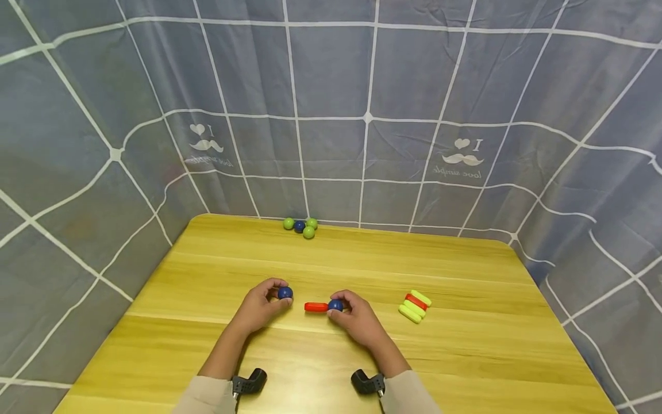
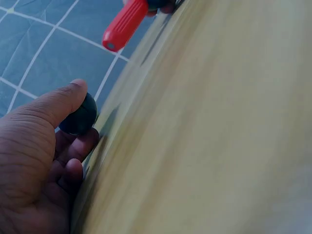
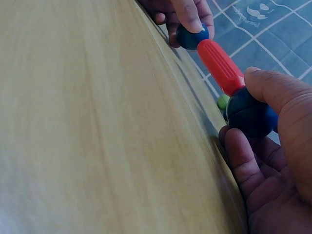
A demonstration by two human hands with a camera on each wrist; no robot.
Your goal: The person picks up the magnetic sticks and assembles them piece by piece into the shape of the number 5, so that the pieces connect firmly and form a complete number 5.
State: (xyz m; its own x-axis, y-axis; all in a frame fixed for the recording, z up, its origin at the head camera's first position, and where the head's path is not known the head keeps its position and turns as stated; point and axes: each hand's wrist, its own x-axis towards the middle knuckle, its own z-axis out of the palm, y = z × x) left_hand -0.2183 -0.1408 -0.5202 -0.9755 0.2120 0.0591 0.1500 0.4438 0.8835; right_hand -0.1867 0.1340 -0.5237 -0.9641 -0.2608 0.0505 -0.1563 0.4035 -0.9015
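The red rod (image 1: 315, 307) lies between the two grips, its long axis running almost sideways. One end meets the right-hand blue ball (image 1: 335, 305), which the right hand (image 1: 360, 322) pinches between thumb and fingers; the other end points left, toward the left grip, and in the left wrist view a small grey spot shows on that end face. The left hand (image 1: 262, 306) clamps the left-hand blue ball (image 1: 285, 292) the same way, with the ball on that grip's inner side. A short gap parts this ball from the rod's free end, and the ball sits slightly farther forward than the rod's line, so ball and rod look close to lined up but not touching. The right grip is nearer the rod, carrying it through its ball. No container shows; the other pieces lie loose on the desk (image 1: 331, 368). Well forward of the left grip, three green balls (image 1: 308, 232) cluster around another blue ball (image 1: 299, 226). To the right of the right grip, well apart from it, three yellow-green rods (image 1: 410, 313) and another red rod (image 1: 416, 302) lie side by side, slanted.
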